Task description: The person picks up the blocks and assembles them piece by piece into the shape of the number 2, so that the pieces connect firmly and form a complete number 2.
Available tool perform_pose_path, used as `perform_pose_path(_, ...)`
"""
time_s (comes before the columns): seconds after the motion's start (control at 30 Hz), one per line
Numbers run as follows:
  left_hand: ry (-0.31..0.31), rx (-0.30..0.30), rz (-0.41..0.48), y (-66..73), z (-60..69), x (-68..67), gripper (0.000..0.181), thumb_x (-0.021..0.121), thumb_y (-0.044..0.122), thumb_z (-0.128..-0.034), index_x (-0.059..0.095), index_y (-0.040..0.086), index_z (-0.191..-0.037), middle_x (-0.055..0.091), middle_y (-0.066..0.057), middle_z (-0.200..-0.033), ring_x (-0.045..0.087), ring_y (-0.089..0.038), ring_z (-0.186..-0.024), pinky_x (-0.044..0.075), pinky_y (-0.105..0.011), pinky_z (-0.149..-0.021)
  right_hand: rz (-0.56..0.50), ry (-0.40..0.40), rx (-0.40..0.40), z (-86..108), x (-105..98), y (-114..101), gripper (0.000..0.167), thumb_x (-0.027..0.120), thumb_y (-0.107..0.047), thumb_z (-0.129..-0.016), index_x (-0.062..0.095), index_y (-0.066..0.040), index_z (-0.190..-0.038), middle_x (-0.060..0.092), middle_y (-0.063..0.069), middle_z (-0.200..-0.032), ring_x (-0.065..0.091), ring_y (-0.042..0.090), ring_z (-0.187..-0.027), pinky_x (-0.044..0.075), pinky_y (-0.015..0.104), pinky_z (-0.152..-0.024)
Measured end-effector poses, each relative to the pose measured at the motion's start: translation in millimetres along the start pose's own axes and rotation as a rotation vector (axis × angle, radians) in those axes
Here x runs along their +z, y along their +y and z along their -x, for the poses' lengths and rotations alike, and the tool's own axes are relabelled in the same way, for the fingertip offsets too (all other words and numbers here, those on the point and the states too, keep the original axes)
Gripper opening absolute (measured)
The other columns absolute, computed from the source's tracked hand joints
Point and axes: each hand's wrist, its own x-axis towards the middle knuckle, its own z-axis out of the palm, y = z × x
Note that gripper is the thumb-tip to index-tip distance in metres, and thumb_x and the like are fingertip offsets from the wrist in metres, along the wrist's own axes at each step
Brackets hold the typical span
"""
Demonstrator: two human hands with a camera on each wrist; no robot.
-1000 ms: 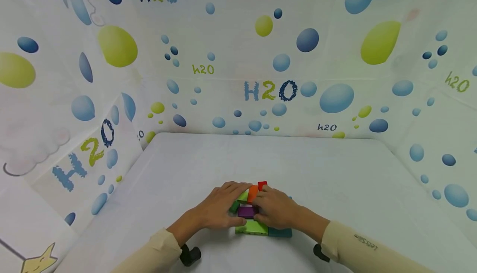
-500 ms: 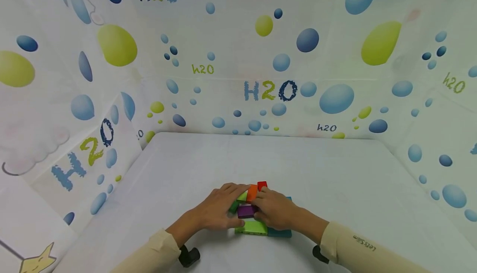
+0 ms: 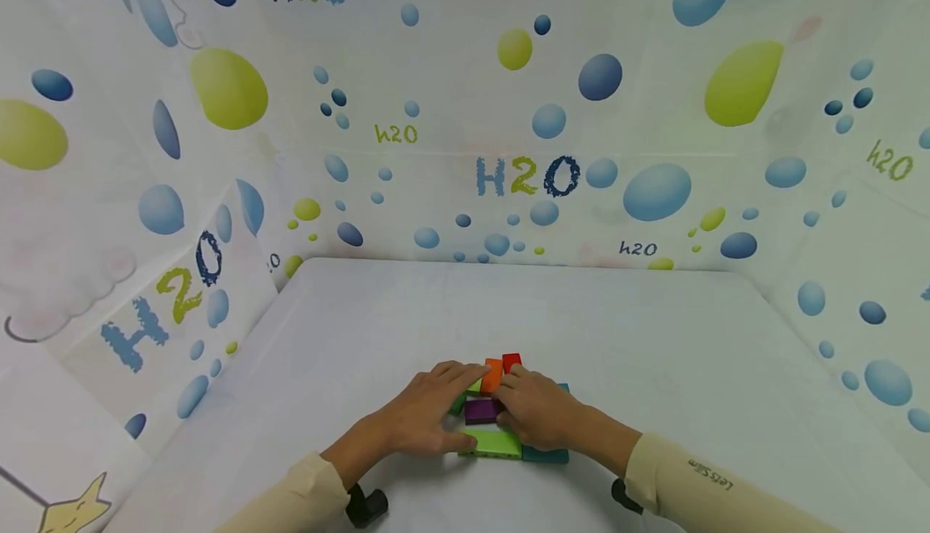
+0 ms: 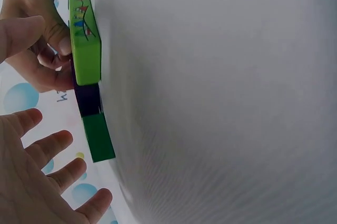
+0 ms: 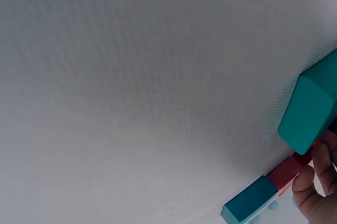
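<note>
A group of coloured blocks lies between the two hands on the white table. My right hand (image 3: 541, 410) pinches the right end of a purple block (image 3: 479, 412) between thumb and curled fingers. My left hand (image 3: 417, 410) has its fingers spread along the group's left side, near a dark green block (image 4: 100, 137). An orange block (image 3: 492, 375) and a red block (image 3: 512, 359) stand at the back, with a light green block (image 3: 475, 388) partly behind the left fingers. In front lie a long light green block (image 3: 496, 444) and a teal block (image 3: 545, 455).
Another teal block (image 5: 250, 200) sits at the far right of the group, mostly behind the right hand in the head view. White cloth covers the table (image 3: 508, 307). A printed curtain (image 3: 450, 56) rises behind it and at both sides.
The left hand shifts slightly, its thumb now a little farther from the purple block. The orange block sits straighter beside the red one. The right hand stays nearly still.
</note>
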Motion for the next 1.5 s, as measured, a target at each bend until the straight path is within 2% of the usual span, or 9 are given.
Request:
perform_pose_path(0.2,0.002,0.012,-0.022,2.8,2.2,0.7,0.09,0.069,0.052,-0.0839,0.028,0.029,-0.161,0.039,0.005,-0.158,0.031,-0.024,-0.147,0.034,-0.061,-0.113,0.03,0.037,-0.041,0.9,2,2,0.025,0.066,-0.024,-0.098,0.066,-0.009,-0.118,0.067,0.0,-0.108,0.049,0.014,-0.094,0.051,0.024,-0.081)
perform_pose_path(0.5,-0.013,0.006,-0.043,3.9,6.3,0.0,0.092,0.068,0.056,-0.084,0.026,0.029,-0.161,0.037,0.005,-0.159,0.03,-0.023,-0.147,0.034,-0.062,-0.113,0.061,0.002,-0.021,-0.7,4,2,0.028,0.067,-0.025,-0.098,0.066,-0.01,-0.121,0.067,-0.001,-0.111,0.05,0.014,-0.097,0.051,0.025,-0.086)
perform_pose_path(0.8,-0.008,0.02,-0.061,1.1,9.6,-1.3,0.092,0.069,0.056,-0.0837,0.027,0.029,-0.161,0.036,0.006,-0.16,0.03,-0.023,-0.147,0.034,-0.062,-0.112,0.1,0.015,-0.046,-1.0,3,2,0.028,0.071,-0.026,-0.096,0.065,-0.012,-0.119,0.066,-0.003,-0.111,0.051,0.013,-0.099,0.051,0.024,-0.092)
perform_pose_path(1.0,-0.015,0.027,-0.055,1.0,13.7,-1.5,0.092,0.069,0.056,-0.0835,0.027,0.029,-0.161,0.036,0.006,-0.16,0.031,-0.024,-0.148,0.034,-0.062,-0.112,0.087,0.033,-0.066,0.3,3,2,0.027,0.071,-0.022,-0.095,0.065,-0.01,-0.12,0.066,-0.002,-0.112,0.053,0.013,-0.099,0.052,0.025,-0.094)
perform_pose_path(1.5,-0.011,-0.022,-0.059,-9.5,25.8,-2.7,0.093,0.069,0.058,-0.0846,0.024,0.032,-0.161,0.033,0.007,-0.162,0.029,-0.024,-0.148,0.031,-0.063,-0.114,0.083,0.023,-0.061,-2.8,4,2,0.031,0.073,-0.023,-0.095,0.066,-0.012,-0.123,0.065,-0.002,-0.111,0.056,0.013,-0.103,0.052,0.028,-0.1)
